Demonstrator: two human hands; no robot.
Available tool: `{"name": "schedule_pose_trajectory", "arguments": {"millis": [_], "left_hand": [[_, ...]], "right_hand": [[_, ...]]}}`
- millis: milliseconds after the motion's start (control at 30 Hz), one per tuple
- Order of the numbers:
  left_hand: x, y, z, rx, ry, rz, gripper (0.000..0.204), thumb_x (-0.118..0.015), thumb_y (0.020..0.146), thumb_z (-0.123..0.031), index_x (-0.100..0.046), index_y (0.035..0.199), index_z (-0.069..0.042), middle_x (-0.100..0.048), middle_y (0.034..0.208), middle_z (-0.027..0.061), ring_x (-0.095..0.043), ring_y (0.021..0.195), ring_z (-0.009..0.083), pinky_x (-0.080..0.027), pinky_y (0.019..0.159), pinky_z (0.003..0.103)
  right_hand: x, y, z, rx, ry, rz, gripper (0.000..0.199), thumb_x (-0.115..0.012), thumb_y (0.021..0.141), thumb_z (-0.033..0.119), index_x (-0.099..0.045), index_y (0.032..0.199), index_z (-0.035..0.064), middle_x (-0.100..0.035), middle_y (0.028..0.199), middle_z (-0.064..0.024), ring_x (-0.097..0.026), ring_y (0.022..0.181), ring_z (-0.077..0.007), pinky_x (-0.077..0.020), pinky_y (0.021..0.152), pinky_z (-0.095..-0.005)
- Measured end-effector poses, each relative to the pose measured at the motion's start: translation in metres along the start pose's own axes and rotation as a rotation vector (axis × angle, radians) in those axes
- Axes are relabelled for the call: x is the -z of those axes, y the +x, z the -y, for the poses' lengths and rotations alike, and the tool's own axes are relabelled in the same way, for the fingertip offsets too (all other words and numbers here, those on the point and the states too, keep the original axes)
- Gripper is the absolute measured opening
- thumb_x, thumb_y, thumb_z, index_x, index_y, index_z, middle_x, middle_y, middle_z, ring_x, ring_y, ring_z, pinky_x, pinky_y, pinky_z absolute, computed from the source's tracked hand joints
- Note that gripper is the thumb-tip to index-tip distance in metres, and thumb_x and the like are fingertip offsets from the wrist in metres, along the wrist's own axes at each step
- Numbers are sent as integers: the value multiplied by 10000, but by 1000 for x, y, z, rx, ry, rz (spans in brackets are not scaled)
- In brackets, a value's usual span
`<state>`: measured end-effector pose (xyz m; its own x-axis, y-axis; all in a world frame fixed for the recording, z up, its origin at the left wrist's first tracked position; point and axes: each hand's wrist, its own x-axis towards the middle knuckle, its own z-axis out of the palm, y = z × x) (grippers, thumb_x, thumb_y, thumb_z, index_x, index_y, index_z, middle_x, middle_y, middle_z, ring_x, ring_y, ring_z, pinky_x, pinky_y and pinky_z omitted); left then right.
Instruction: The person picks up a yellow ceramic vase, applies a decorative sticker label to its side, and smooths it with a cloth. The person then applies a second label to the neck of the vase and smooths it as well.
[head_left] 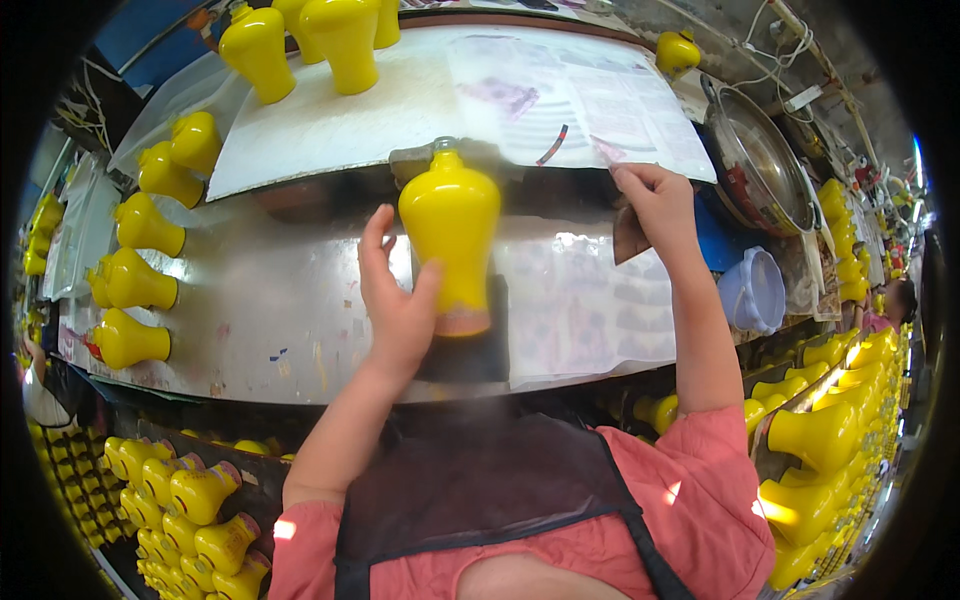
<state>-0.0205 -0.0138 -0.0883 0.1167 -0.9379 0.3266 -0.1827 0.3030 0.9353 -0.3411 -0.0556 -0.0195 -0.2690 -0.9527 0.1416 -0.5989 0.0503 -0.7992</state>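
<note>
From the head camera, a yellow vase sits over the middle of a metal table, its neck toward the far edge. The person's left hand flanks it, grip apart, thumb at its lower side. The right hand has its grip clamped on a pinkish film at a white board's near edge; other yellow vases line the table's left edge

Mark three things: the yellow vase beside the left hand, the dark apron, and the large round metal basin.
Yellow vase (452,215), head view: its upper body.
Dark apron (480,478), head view: its middle.
Metal basin (757,150), head view: its inside.
</note>
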Motion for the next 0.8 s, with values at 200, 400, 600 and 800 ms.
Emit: {"name": "schedule_pose_trajectory", "arguments": {"millis": [200, 400, 600, 800], "left_hand": [[-15, 20, -52, -722, 356, 2, 444, -839, 745, -104, -654, 1150, -85, -601, 1306, 160, -601, 1154, 357, -473, 1006, 452], [-22, 20, -81, -895, 505, -75, 388, -853, 690, -102, -687, 1041, -108, -628, 1137, 109, -623, 996, 309, -503, 879, 402], [7, -10, -90, -803, 340, 13, 199, -800, 735, -75, -724, 918, -92, -660, 973, 79, -636, 842, 295, -502, 722, 407], [30, -26, -101, -593, 234, 158, 146, -807, 790, -42, -759, 927, -56, -699, 961, 96, -648, 843, 257, -513, 736, 361]], "right_hand": [[0, -60, 76, -286, 717, 322, 495, -495, 1076, 333, -664, 1360, -36, -618, 710, -58, -454, 473, -81, -348, 449, -205], [-8, -114, 113, -262, 912, 471, 534, -511, 1072, 346, -623, 1375, -80, -750, 1131, -147, -564, 549, -102, -397, 449, -218], [-14, -135, 118, -220, 765, 582, 487, -610, 1012, 222, -604, 1437, -17, -727, 971, -86, -563, 571, -72, -443, 500, -213], [-22, -137, 116, 72, 384, 463, 473, -755, 880, -5, -677, 1343, 50, -650, 778, 8, -575, 589, -27, -437, 539, -207]]}}
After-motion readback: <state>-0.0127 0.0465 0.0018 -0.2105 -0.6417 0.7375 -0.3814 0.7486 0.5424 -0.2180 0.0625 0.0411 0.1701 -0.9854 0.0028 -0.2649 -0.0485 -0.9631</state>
